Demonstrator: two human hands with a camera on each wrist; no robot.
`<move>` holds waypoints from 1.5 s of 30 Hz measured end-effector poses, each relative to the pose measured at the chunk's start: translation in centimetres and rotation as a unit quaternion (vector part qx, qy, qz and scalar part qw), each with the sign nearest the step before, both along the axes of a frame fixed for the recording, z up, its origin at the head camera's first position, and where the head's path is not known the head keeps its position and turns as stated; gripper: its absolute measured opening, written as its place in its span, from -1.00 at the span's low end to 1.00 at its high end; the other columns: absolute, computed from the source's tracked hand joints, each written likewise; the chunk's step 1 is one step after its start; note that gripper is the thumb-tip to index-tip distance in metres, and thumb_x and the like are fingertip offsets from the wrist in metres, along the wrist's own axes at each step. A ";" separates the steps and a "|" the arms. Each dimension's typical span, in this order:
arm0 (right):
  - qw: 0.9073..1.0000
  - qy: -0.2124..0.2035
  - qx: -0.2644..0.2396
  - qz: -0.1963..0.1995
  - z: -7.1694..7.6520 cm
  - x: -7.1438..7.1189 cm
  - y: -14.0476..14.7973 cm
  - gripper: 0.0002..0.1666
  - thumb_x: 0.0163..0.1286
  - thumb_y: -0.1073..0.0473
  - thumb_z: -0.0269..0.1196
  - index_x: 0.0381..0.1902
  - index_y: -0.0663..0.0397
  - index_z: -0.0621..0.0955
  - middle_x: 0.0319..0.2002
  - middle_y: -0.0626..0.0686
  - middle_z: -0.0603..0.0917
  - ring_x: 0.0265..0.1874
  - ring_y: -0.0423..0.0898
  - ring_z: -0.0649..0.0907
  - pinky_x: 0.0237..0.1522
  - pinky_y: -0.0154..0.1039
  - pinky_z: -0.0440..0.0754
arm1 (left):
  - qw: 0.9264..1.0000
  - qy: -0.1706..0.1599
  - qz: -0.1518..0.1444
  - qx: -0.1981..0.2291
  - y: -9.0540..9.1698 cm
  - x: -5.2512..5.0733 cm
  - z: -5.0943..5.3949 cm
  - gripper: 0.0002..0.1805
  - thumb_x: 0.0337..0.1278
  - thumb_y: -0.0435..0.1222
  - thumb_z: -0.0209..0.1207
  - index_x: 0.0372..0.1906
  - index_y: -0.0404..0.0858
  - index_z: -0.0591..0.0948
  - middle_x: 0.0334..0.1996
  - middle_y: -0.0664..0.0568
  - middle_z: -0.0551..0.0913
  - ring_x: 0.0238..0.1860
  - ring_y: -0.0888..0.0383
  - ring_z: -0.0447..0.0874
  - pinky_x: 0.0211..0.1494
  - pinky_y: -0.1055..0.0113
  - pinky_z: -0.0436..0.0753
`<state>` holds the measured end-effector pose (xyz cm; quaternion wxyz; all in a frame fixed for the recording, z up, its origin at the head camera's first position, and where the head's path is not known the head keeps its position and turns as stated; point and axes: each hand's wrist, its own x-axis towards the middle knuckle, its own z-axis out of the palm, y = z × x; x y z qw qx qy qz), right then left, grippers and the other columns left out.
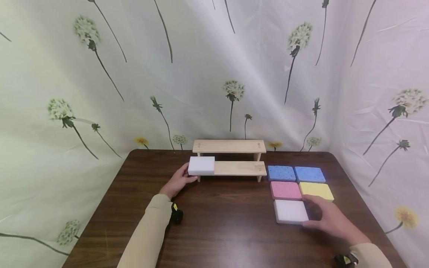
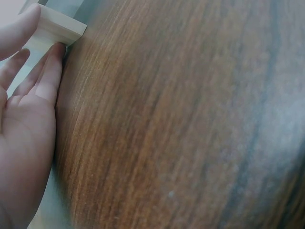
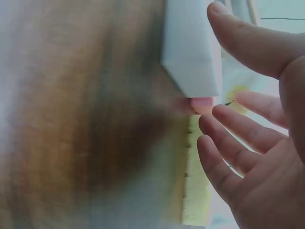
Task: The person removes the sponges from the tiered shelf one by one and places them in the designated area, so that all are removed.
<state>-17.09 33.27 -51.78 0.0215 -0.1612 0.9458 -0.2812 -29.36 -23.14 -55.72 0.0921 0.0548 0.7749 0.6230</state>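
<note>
A white sponge (image 1: 202, 166) lies at the left end of the lower shelf of a small two-tier wooden stand (image 1: 240, 168). Against that end, my left hand (image 1: 177, 182) has its fingers fairly straight; the left wrist view shows fingertips at the wooden end (image 2: 62, 26). On the table at right rests a second white sponge (image 1: 291, 211), also visible in the right wrist view (image 3: 190, 52). Beside its right edge is my right hand (image 1: 330, 219), thumb and fingers spread apart around the near corner without gripping.
Behind the second white sponge lie a pink sponge (image 1: 286, 190), a yellow sponge (image 1: 316, 191) and two blue sponges (image 1: 281, 173), edge to edge. The stand's upper shelf (image 1: 229, 146) rises at the back. A flowered cloth (image 1: 201, 74) hangs beyond the brown table (image 1: 228, 227).
</note>
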 end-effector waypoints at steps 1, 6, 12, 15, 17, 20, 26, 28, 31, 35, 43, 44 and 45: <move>1.000 0.000 0.001 -0.005 0.3 -0.1 0.0 0.07 0.01 -0.17 0.69 0.41 0.09 0.52 0.28 0.15 0.66 0.14 0.13 0.70 0.11 0.18 0.71 | 1.000 0.001 0.000 0.001 0.0 0.0 0.0 -0.13 0.39 -0.40 0.30 0.66 -0.25 0.14 0.54 -0.29 0.33 0.54 -0.18 0.33 0.55 -0.03 0.34; 1.000 0.013 -0.009 -0.001 1.6 -0.7 -0.3 0.04 0.05 -0.10 0.69 0.42 0.11 0.51 0.27 0.15 0.67 0.10 0.12 0.72 0.07 0.10 0.74 | 1.000 -0.007 -0.007 0.007 0.0 0.0 0.2 -0.11 0.40 -0.42 0.28 0.68 -0.27 0.09 0.57 -0.32 0.26 0.55 -0.21 0.29 0.56 -0.05 0.33; 1.000 0.001 -0.028 -0.002 2.6 -2.2 -2.1 -0.05 0.19 -0.12 0.61 0.44 0.06 0.51 0.31 0.14 0.64 0.16 0.14 0.67 0.05 0.12 0.76 | 1.000 -0.015 -0.003 0.003 0.0 0.0 0.0 -0.12 0.38 -0.42 0.29 0.67 -0.25 0.12 0.57 -0.30 0.27 0.55 -0.21 0.30 0.57 -0.09 0.32; 1.000 -0.001 -0.026 -0.002 3.0 -2.9 -3.6 -0.06 0.20 -0.18 0.58 0.45 0.00 0.50 0.32 0.11 0.63 0.18 0.14 0.66 0.05 0.14 0.75 | 1.000 -0.017 0.002 -0.005 0.0 0.3 -0.3 -0.13 0.40 -0.37 0.31 0.67 -0.18 0.14 0.58 -0.24 0.28 0.56 -0.17 0.29 0.58 -0.08 0.30; 1.000 -0.010 -0.029 -0.004 3.5 -3.3 -4.6 -0.06 0.23 -0.22 0.56 0.47 -0.06 0.49 0.35 0.10 0.61 0.21 0.16 0.64 0.07 0.19 0.74 | 1.000 -0.019 0.002 -0.008 0.1 0.3 -0.4 -0.13 0.40 -0.35 0.30 0.67 -0.17 0.14 0.58 -0.22 0.28 0.58 -0.16 0.27 0.60 -0.09 0.28; 0.999 -0.005 -0.037 0.009 4.2 -4.1 -6.0 -0.08 0.26 -0.21 0.54 0.50 -0.12 0.47 0.37 0.09 0.60 0.24 0.18 0.63 0.12 0.24 0.70 | 1.000 -0.017 0.004 -0.005 0.2 0.4 -0.3 -0.13 0.40 -0.35 0.31 0.67 -0.15 0.15 0.59 -0.21 0.28 0.58 -0.15 0.26 0.60 -0.09 0.27; 0.997 0.038 -0.035 0.055 5.2 -5.8 -8.7 -0.11 0.32 -0.14 0.52 0.49 0.00 0.46 0.35 0.17 0.61 0.23 0.23 0.65 0.18 0.27 0.65 | 1.000 -0.014 0.003 0.004 0.4 0.5 -0.4 -0.11 0.39 -0.36 0.31 0.68 -0.20 0.13 0.56 -0.27 0.30 0.56 -0.17 0.28 0.59 -0.07 0.28; 0.996 0.047 -0.028 0.066 5.6 -6.3 -9.6 -0.11 0.33 -0.15 0.50 0.49 0.06 0.47 0.36 0.18 0.60 0.22 0.23 0.65 0.18 0.26 0.66 | 1.000 -0.013 0.003 0.003 0.4 0.5 -0.5 -0.10 0.38 -0.38 0.31 0.68 -0.21 0.12 0.56 -0.28 0.30 0.56 -0.18 0.29 0.58 -0.07 0.29; 0.996 0.041 -0.026 0.071 6.2 -7.0 -11.0 -0.09 0.34 -0.17 0.49 0.50 0.09 0.45 0.40 0.17 0.57 0.26 0.22 0.63 0.21 0.23 0.65 | 1.000 -0.011 0.004 0.005 0.4 0.4 -0.6 -0.11 0.37 -0.40 0.31 0.67 -0.21 0.14 0.56 -0.27 0.31 0.55 -0.17 0.31 0.57 -0.05 0.32; 0.996 0.022 -0.034 0.077 6.7 -8.0 -12.6 -0.08 0.34 -0.16 0.50 0.51 0.09 0.44 0.43 0.15 0.54 0.33 0.19 0.58 0.29 0.22 0.60 | 1.000 -0.008 0.002 0.001 0.4 0.4 -0.4 -0.13 0.38 -0.41 0.30 0.67 -0.22 0.14 0.57 -0.26 0.30 0.56 -0.16 0.29 0.58 -0.06 0.32; 0.993 0.000 -0.052 0.103 6.1 -10.6 -15.8 -0.14 0.36 -0.15 0.49 0.48 0.05 0.48 0.39 0.04 0.58 0.35 0.05 0.57 0.33 0.08 0.60 | 1.000 -0.008 -0.002 -0.005 0.2 0.2 0.2 -0.13 0.40 -0.40 0.29 0.67 -0.25 0.11 0.57 -0.29 0.29 0.56 -0.19 0.29 0.56 -0.07 0.34; 0.993 -0.003 -0.057 0.107 6.0 -10.8 -16.2 -0.15 0.36 -0.14 0.49 0.48 0.05 0.48 0.40 0.04 0.58 0.35 0.05 0.57 0.34 0.08 0.59 | 1.000 -0.009 0.000 -0.003 0.2 0.2 0.2 -0.13 0.39 -0.40 0.30 0.67 -0.25 0.12 0.56 -0.29 0.29 0.55 -0.19 0.30 0.56 -0.07 0.34; 0.992 -0.006 -0.062 0.111 6.1 -11.1 -16.6 -0.15 0.36 -0.13 0.49 0.48 0.05 0.48 0.40 0.06 0.57 0.35 0.06 0.57 0.34 0.09 0.59 | 1.000 -0.008 0.000 -0.005 0.1 0.1 0.2 -0.12 0.39 -0.39 0.30 0.67 -0.24 0.12 0.56 -0.29 0.29 0.55 -0.18 0.30 0.56 -0.07 0.34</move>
